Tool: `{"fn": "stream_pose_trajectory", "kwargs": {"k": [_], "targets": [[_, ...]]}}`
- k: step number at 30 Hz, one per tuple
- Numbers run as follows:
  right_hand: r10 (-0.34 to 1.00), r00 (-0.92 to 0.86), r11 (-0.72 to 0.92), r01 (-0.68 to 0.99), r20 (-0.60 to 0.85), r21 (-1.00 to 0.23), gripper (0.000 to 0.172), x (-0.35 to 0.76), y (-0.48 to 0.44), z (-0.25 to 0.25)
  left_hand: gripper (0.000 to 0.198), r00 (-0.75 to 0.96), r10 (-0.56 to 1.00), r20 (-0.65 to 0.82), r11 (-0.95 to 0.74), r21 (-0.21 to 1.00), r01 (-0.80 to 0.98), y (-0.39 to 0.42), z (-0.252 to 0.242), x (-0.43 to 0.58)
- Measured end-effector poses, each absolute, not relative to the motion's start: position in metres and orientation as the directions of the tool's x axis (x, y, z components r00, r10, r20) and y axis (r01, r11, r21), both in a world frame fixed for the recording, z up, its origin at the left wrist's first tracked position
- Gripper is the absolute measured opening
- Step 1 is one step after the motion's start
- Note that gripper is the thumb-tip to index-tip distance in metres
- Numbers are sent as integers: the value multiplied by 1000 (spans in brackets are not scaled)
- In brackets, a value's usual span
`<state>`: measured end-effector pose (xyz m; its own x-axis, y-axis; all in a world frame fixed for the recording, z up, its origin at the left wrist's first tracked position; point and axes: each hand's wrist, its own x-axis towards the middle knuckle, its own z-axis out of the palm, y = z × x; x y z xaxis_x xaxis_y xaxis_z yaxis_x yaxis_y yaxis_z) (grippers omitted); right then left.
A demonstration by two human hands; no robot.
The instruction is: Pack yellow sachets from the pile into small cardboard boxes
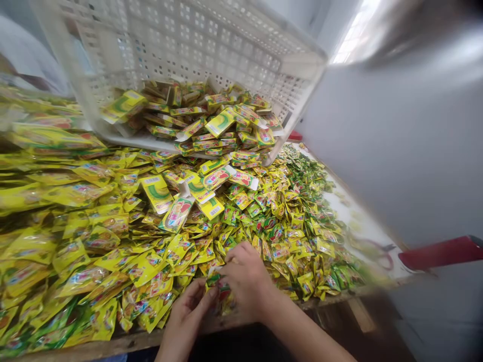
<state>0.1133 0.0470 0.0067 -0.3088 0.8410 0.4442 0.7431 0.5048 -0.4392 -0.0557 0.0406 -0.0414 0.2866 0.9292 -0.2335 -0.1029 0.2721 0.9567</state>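
Note:
Near the front edge of the table, my left hand [188, 311] is closed, with thumb and fingers pinching a small green-and-yellow printed pack [212, 280]. Whether that pack is a carton or a sachet I cannot tell, as the fingers cover much of it. My right hand [247, 279] reaches over it with curled fingers at its upper end; what they grip is hidden. Small yellow sachets [279, 251] lie heaped around both hands. Just beyond sit several loose yellow-and-green cartons [177, 213], some with white flaps standing out.
A white perforated plastic crate [298, 95] lies tipped on its side at the back, holding many cartons [222, 120]. Larger yellow packets [86, 241] cover the left side. A red-handled tool [441, 254] sticks out past the right edge, beside a grey wall [400, 151].

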Motion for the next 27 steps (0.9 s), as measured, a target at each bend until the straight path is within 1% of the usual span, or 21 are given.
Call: {"fn": "stream_pose_trajectory", "kwargs": {"k": [2,5,7,8,10,13,14,15,16,19,21,24,27], "targets": [[854,-226,465,735,469,-493,4,109,45,1,27,230,941,-247,278,954,-114,39,-40,-51],[867,-152,427,717,475,-551,1,107,42,-7,32,182,950,-255,278,954,-110,39,-37,-46],[889,-158,407,702,431,-584,7,112,42,-4,33,218,942,-255,279,956,-90,40,-34,-46],[900,-194,406,700,390,-588,12,116,42,1,33,240,937,-253,279,957,-81,40,-32,-46],[906,-296,419,727,303,-544,19,123,44,15,33,280,926,-253,281,958,-63,41,-31,-46],[886,-402,461,810,229,-363,17,127,45,33,37,344,914,-213,236,971,-26,42,-35,-48],[880,-419,472,823,223,-314,16,125,46,36,38,359,915,-185,201,980,-8,43,-37,-48],[877,-427,478,828,222,-294,16,123,45,38,40,370,916,-155,164,986,9,43,-40,-49],[877,-426,477,824,220,-305,15,121,45,39,40,381,915,-133,134,991,24,43,-42,-49],[906,-357,422,797,227,-431,8,120,43,40,36,395,911,-114,111,993,30,43,-45,-51],[913,-325,408,774,248,-485,3,121,41,40,32,386,917,-103,105,994,15,44,-46,-53],[897,-337,438,766,287,-471,5,121,39,32,32,373,922,-99,101,995,15,46,-48,-55],[899,-375,439,773,227,-458,11,118,36,14,35,386,913,-133,123,991,52,48,-49,-57]]}}
